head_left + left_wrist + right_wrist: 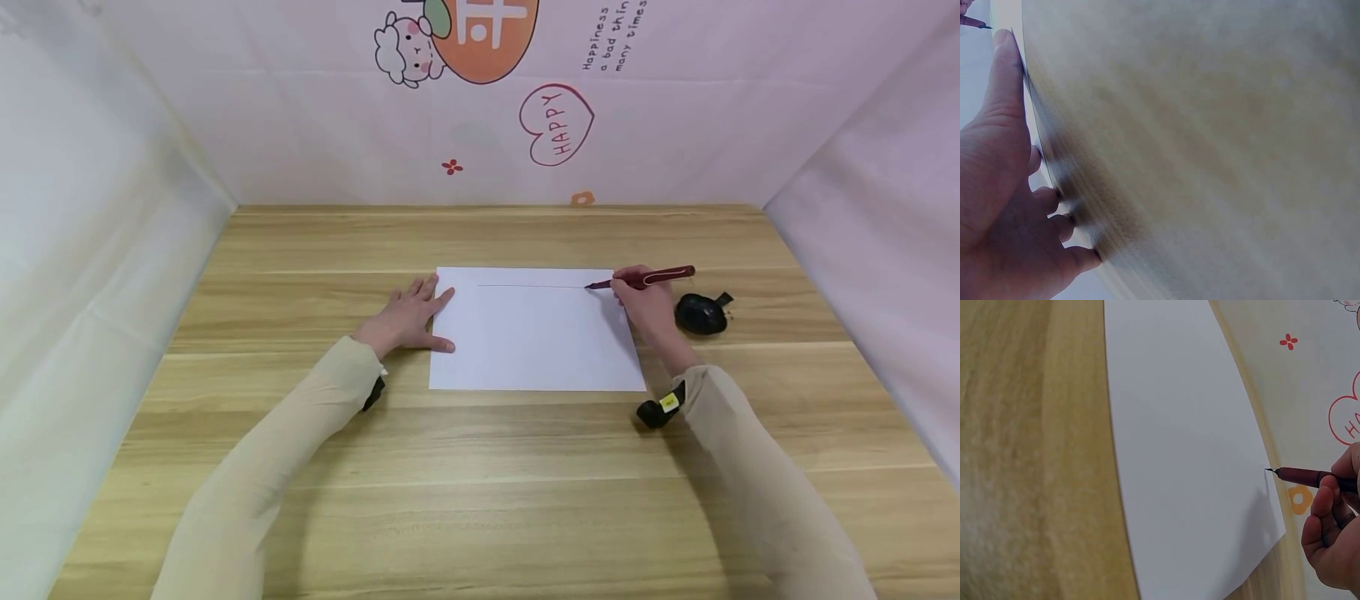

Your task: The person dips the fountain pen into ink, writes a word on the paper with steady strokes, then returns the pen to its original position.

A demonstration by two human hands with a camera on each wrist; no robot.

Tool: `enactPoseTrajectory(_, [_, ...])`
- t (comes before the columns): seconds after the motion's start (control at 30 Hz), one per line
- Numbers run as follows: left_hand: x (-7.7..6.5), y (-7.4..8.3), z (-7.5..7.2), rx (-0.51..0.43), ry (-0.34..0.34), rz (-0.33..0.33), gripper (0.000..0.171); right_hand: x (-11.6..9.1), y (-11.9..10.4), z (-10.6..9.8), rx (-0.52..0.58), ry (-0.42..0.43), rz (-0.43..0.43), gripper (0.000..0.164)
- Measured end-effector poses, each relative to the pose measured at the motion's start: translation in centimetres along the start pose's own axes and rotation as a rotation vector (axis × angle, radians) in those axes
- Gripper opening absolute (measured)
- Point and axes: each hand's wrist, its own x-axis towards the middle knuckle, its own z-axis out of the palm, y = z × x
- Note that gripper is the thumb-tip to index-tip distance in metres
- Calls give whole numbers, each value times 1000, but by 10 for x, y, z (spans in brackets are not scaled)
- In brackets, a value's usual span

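Observation:
A white sheet of paper (532, 342) lies flat on the wooden table. Across its upper part runs a thin, nearly straight dark line (525, 287). My right hand (651, 310) pinches a dark red fountain pen (652, 277) at the sheet's upper right corner. The pen's nib meets the right end of the line, and in the right wrist view the pen (1300, 476) leans over the far paper edge. My left hand (408, 318) rests at the sheet's left edge with spread fingers, thumb and index fingertips on the paper. The left wrist view shows the thumb (1007, 81) stretched out.
Right of my right hand sits a black rounded object (701, 314) with a small tab. Black wrist cameras (660, 408) hang under both cuffs. A printed white cloth (322, 142) stands behind the wooden table (480, 500), with white cloth at both sides.

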Motion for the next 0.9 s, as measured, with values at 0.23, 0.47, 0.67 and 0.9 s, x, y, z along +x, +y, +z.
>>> enactPoseTrajectory(0.23, [-4, -4, 2, -3, 2, -14, 98, 0, -1, 1, -18, -7, -24, 25])
enactPoseTrajectory(0.47, [-1, -5, 3, -20, 14, -4, 98, -1, 1, -7, -53, 3, -18, 27])
enactPoseTrajectory(0.67, [1, -2, 3, -10, 13, 3, 99, -4, 6, -13, -39, 23, -24, 26])
enactPoseTrajectory(0.9, [3, -2, 3, -7, 13, 9, 99, -4, 9, -16, -47, 57, -4, 26])
